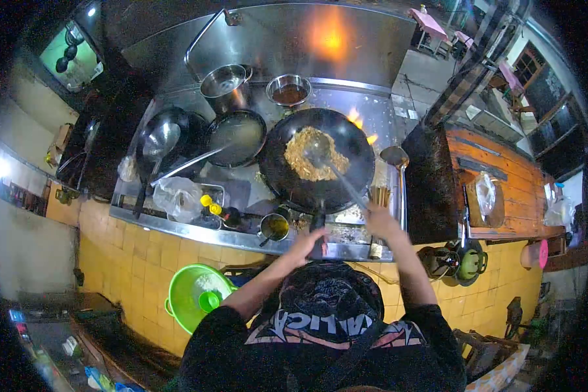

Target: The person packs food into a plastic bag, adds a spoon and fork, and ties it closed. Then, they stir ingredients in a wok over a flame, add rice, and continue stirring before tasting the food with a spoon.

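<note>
A large black wok (277,160) sits on the stove, with browned, crumbly food (300,160) in its middle. My left hand (306,247) is closed round the wok's dark handle (319,225) at the near side. In my right hand (382,222) is a long-handled metal ladle (347,184), its rounded head down in the food. Flames (355,119) rise past the wok's far right rim. Just right of the wok lies a second ladle (394,157), near my right forearm.
Left of the wok are a dark pan (236,140) of liquid, a metal pot (223,85) and a plastic bag (178,198). A steel bowl (289,90) stands behind. A cup of yellowish liquid (274,227) is near the front edge. Below stands a green bucket (188,297).
</note>
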Motion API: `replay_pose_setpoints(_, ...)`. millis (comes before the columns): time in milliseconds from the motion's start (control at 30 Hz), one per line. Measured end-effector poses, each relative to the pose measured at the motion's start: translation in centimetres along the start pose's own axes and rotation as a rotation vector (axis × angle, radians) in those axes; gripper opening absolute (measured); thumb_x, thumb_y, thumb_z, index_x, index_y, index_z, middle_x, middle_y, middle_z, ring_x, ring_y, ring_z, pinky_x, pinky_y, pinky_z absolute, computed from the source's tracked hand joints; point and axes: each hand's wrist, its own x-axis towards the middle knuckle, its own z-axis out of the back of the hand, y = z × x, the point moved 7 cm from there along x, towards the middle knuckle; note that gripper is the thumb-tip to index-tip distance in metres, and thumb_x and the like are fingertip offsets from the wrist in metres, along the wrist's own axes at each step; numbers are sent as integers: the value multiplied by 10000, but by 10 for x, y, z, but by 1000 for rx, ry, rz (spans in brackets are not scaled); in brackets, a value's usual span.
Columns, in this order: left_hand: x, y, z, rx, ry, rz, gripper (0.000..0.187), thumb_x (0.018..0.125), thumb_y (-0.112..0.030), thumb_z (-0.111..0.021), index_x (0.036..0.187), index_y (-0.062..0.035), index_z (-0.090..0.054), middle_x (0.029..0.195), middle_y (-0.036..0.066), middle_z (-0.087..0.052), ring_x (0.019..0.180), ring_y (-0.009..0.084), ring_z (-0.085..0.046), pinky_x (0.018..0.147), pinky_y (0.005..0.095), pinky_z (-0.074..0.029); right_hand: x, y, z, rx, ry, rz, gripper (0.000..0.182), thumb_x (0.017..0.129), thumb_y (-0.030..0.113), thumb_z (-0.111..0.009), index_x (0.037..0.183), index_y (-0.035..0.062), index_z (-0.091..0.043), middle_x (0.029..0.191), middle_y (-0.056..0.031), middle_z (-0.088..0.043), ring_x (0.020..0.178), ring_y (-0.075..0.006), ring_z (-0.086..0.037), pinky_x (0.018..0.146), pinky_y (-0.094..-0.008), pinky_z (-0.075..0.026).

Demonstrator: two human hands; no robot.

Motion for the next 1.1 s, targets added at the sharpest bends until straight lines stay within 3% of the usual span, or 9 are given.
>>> replay_pose_setpoints(267, 70, -12, 42, 212, 52, -146, 198, 830, -192, -593, 842, -51, -455, 618, 48, -527, 470, 150, -526, 429, 299, -461, 66, -44, -6, -511, 18, 117, 320, 892, 266, -421, 887, -12, -580, 867, -215, -603, 774, -310, -619, 683, -421, -494)
replay_pose_setpoints(333, 63, -20, 43, 203, -160, -161, 204, 827, -197, -600, 846, -51, -459, 621, 52, -530, 473, 151, -530, 433, 303, -463, 80, -42, -42, -530, -355, 228, 281, 847, 271, -495, 969, 41, -600, 790, -218, -613, 732, -315, -628, 565, -452, -505)
replay_pose_setpoints(500, 83, -7, 59, 233, -80, -133, 242, 804, -209, -632, 859, -33, -475, 645, 60, -551, 482, 152, -537, 446, 288, -462, 73, -21, -10, -420, -70, 363, 347, 881, 330, -433, 1035, 41, -547, 784, -135, -637, 610, -295, -625, 542, -414, -503)
replay_pose_setpoints(533, 83, -4, 61, 228, -83, -130, 242, 804, -209, -632, 859, -33, -475, 645, 60, -551, 482, 152, -537, 446, 288, -462, 44, -4, 43, -242, 435, -161, 362, 875, 338, -450, 1049, 37, -556, 799, -149, -634, 670, -281, -635, 570, -405, -508)
replay_pose_setpoints(633, 80, -9, 51, 156, -84, -86, 223, 782, -215, -646, 829, -37, -522, 621, 48, -557, 475, 143, -537, 452, 283, -464, 74, -40, 14, -465, 317, -8, 364, 870, 324, -469, 1043, 16, -557, 751, -156, -629, 674, -274, -640, 566, -390, -511)
replay_pose_setpoints(700, 84, -15, 51, 227, -178, -42, 219, 787, -211, -637, 818, -30, -519, 612, 58, -550, 464, 154, -526, 439, 300, -466, 79, -34, -38, -823, -570, 237, 360, 866, 302, -479, 1028, -12, -549, 754, -175, -628, 681, -292, -639, 578, -401, -512)
replay_pose_setpoints(833, 55, -10, 4, -98, -220, -32, 212, 806, -202, -622, 799, -30, -498, 615, 69, -533, 490, 170, -517, 466, 323, -462, 42, 4, -14, -329, -20, 315, 334, 880, 260, -443, 1091, 8, -500, 808, -189, -618, 706, -328, -621, 593, -441, -501)
replay_pose_setpoints(967, -67, -65, -113, -500, 186, 227, 200, 830, -188, -593, 768, -42, -472, 615, 48, -499, 529, 164, -512, 517, 296, -462, -45, 48, 87, -563, 34, 84, 312, 864, 188, -439, 1140, 55, -501, 740, -147, -620, 637, -285, -630, 562, -411, -504)
replay_pose_setpoints(1100, -5, -52, -53, -457, 189, 293, 220, 853, -221, -557, 730, -68, -457, 626, 20, -485, 522, 141, -488, 521, 297, -458, -78, 52, 76, -659, -74, 273, 389, 793, 87, -470, 1181, 85, -497, 663, -137, -592, 596, -279, -618, 515, -390, -493)
